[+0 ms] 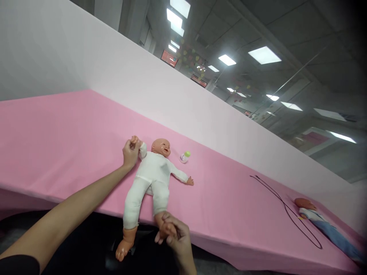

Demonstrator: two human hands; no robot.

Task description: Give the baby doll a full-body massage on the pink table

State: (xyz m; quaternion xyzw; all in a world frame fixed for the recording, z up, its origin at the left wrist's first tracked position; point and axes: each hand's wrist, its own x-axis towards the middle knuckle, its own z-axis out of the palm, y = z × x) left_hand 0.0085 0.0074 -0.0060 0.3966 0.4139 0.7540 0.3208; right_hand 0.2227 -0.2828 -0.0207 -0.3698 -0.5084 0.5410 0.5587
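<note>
A baby doll point(155, 166) in a white suit lies on its back on the pink-covered table, head toward the wall and feet hanging past the front edge. My left hand point(131, 152) is closed around the doll's raised hand on the left side. Down at the front edge, my right hand point(179, 236) grips the doll's foot on the right side. The doll's other foot point(126, 244) hangs free. Its other arm stretches out over the cloth. Beside the head stands a small baby bottle point(185, 156) with a green cap, tilted in the view.
A thin black cable point(282, 202) lies looped on the pink cloth point(223, 214) to the right. Beyond it is a second doll point(321, 221) in blue trousers. A white partition point(200, 118) runs along the table's back.
</note>
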